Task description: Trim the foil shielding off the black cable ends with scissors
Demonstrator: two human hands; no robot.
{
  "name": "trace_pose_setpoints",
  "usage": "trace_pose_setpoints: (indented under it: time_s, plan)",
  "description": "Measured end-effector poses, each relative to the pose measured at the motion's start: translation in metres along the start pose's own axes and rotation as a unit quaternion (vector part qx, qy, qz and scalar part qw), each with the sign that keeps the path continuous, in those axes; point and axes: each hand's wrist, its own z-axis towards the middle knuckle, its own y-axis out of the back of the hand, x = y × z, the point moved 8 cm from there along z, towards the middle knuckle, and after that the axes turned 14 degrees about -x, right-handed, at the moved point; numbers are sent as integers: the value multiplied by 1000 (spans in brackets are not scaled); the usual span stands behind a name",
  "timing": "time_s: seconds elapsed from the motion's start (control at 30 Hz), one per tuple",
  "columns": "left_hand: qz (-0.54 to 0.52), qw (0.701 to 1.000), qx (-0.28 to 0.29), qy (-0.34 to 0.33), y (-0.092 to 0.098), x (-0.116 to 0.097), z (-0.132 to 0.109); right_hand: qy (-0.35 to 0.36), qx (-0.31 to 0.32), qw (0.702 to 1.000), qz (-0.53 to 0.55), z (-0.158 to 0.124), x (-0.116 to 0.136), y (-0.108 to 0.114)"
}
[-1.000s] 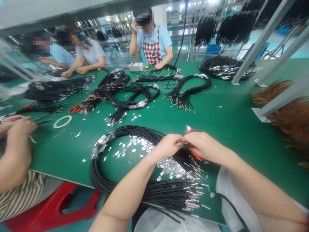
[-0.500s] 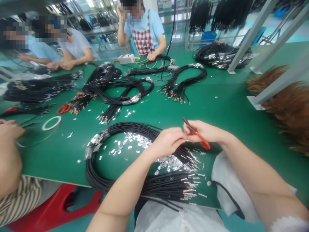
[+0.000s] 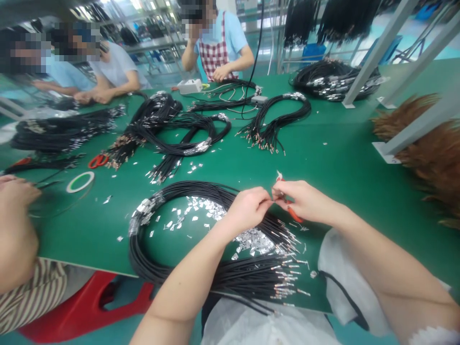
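Observation:
Above the right part of a looped bundle of black cables (image 3: 168, 189), my left hand (image 3: 249, 208) pinches the end of a cable, mostly hidden by the fingers. Fingertip to fingertip with it, my right hand (image 3: 305, 200) holds scissors with orange-red handles (image 3: 296, 213); their blades point up and are partly covered. Its thumb and forefinger also meet at the cable end. Silver foil wraps (image 3: 145, 211) circle the bundle on the left. Bare, silvery tips (image 3: 287, 275) fan out at its right end. Small foil scraps (image 3: 251, 242) lie inside the loop.
More cable bundles (image 3: 273, 115) lie across the green table (image 3: 341, 177). A tape roll (image 3: 80, 182) and another pair of scissors (image 3: 98, 161) are at left. Metal posts (image 3: 424, 129) and a brown bristly pile (image 3: 413, 163) stand right. Several co-workers sit around; one forearm (image 3: 16, 230) is close at left.
The scissors have turned in my right hand, so the blades, earlier pointing up-left, now show less. My hands stay close together. The co-worker opposite has shifted the hand on the table.

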Motion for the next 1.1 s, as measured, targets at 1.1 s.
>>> trace_pose_setpoints:
  time_s: [1.1]
  plan:
    - [-4, 960, -264, -99, 36, -14, -5, -225, 96, 770, 589, -5, -17, -63]
